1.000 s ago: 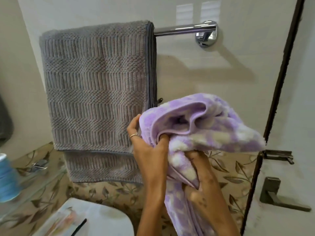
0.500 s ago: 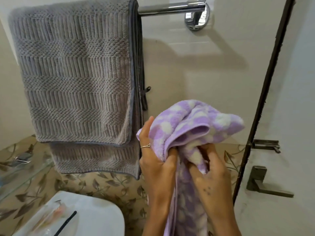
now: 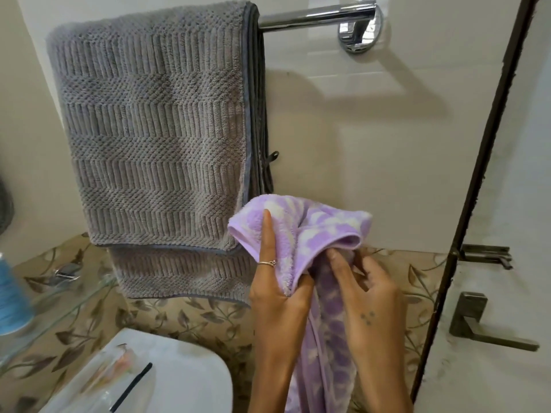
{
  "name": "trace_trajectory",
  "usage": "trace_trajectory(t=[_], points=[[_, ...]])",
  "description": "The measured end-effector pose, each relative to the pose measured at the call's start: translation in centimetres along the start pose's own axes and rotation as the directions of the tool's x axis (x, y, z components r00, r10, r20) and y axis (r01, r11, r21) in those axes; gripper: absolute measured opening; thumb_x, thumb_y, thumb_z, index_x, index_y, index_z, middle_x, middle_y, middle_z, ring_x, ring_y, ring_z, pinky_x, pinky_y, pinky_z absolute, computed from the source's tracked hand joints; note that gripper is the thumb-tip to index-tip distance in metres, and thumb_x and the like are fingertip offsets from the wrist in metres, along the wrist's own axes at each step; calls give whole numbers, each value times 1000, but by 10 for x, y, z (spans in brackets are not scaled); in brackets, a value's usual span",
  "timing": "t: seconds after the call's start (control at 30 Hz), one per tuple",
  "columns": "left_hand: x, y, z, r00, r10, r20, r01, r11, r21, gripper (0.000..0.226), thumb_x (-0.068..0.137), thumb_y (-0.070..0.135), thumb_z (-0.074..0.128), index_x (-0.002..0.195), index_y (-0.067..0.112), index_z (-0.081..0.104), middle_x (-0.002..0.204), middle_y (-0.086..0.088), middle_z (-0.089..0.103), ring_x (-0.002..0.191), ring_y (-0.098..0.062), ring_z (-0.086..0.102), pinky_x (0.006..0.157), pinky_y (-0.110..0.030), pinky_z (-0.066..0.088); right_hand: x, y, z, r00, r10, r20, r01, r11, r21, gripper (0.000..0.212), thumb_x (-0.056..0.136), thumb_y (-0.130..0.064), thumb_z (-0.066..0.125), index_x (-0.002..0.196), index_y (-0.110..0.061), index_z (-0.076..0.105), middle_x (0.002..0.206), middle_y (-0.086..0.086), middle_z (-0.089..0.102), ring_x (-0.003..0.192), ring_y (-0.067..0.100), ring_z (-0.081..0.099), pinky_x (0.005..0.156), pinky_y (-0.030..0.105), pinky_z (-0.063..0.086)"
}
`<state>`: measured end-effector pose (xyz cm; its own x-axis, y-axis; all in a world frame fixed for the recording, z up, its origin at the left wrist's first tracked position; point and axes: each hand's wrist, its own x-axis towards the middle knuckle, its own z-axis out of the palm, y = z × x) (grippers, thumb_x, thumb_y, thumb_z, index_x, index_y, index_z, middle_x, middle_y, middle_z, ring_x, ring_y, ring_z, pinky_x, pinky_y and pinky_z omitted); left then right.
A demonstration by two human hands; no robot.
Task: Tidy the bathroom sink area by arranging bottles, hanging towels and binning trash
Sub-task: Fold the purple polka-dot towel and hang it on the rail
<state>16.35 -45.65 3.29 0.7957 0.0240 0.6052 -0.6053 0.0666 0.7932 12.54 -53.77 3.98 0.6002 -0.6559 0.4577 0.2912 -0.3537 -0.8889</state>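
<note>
A grey towel (image 3: 155, 126) already hangs folded over the left part of the chrome rail (image 3: 313, 14), so that much looks done. The purple towel (image 3: 301, 234) is not yet hung: it is bunched below the rail's bare right end, its tail trailing down. The left hand (image 3: 277, 281) pinches a fold of it; the right hand (image 3: 369, 293) grips its edge just beside. Below the rail, clutter lies on the white sink (image 3: 185, 380), so binning and arranging seem left.
</note>
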Motion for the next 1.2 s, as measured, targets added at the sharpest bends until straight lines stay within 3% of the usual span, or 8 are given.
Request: trace_trajectory(t=[0.1, 0.27, 0.53, 0.7, 0.83, 0.97, 1.1, 1.2], points=[[-3, 2, 2, 998, -3, 62, 3, 1000, 1, 89, 67, 12, 55, 126, 70, 23, 113, 23, 62, 85, 8, 56, 80, -8, 44, -3, -3, 2, 1000, -3, 24, 2, 1000, 24, 19, 80, -52, 57, 79, -37, 69, 71, -15, 68, 68, -6, 60, 58, 5, 41], [-7, 1, 2, 991, -43, 125, 36, 998, 55, 90, 62, 12, 51, 120, 75, 24, 83, 21, 63, 59, 1, 48, 59, -13, 44, -4, -8, 6, 995, 85, 43, -92, 972, 214, 26, 77, -52, 58, 89, -34, 72, 82, -18, 73, 79, 1, 69, 70, 19, 54], [-15, -3, 9, 965, -13, 263, -1, 999, 53, 89, 71, -1, 58, 120, 70, 36, 89, 43, 60, 75, 13, 53, 75, -7, 44, 1, -3, 0, 985, 171, 9, -169, 963, 209, 31, 74, -55, 63, 82, -25, 69, 75, -6, 74, 74, 9, 70, 72, 33, 55], [-17, -6, 10, 970, -13, 241, 11, 1000, 9, 81, 64, 7, 54, 118, 65, 43, 83, 37, 63, 74, 13, 54, 71, -4, 44, 5, 1, -4, 994, 87, -64, -81, 992, 94, 18, 87, -15, 56, 70, -12, 54, 59, -1, 58, 50, 4, 48, 47, 16, 41], [-17, -1, 4, 961, 9, 275, 3, 999, -45, 63, 68, 32, 60, 124, 56, 45, 91, 42, 61, 84, 16, 55, 76, -1, 40, 5, 1, -9, 987, 61, -151, -58, 998, 24, 21, 89, -10, 52, 69, -14, 49, 56, -8, 52, 49, -6, 48, 47, 8, 37], [-13, -5, -3, 979, -77, 190, 98, 990, -104, 48, 77, 27, 55, 119, 49, 55, 105, 17, 61, 92, 2, 55, 83, -11, 43, 6, -2, -21, 977, 2, -214, -12, 999, -42, 35, 91, -14, 49, 60, -23, 36, 45, -13, 49, 43, -4, 41, 44, 11, 33], [-16, 1, 4, 968, -17, 249, 4, 999, 52, 65, 76, 15, 51, 121, 61, 44, 92, 20, 58, 77, 10, 52, 74, -7, 41, -2, -10, -16, 986, -141, -94, 118, 970, -212, 33, 92, -23, 51, 61, -29, 39, 49, -10, 44, 51, -3, 48, 49, 9, 36], [-22, 4, 7, 940, 46, 339, -112, 978, 177, 95, 82, 3, 56, 134, 66, 7, 67, 21, 56, 61, 9, 51, 58, -4, 39, -6, -13, -15, 979, -197, -48, 174, 939, -296, 26, 92, -28, 50, 66, -26, 46, 51, -10, 46, 48, 7, 45, 49, 14, 36]])
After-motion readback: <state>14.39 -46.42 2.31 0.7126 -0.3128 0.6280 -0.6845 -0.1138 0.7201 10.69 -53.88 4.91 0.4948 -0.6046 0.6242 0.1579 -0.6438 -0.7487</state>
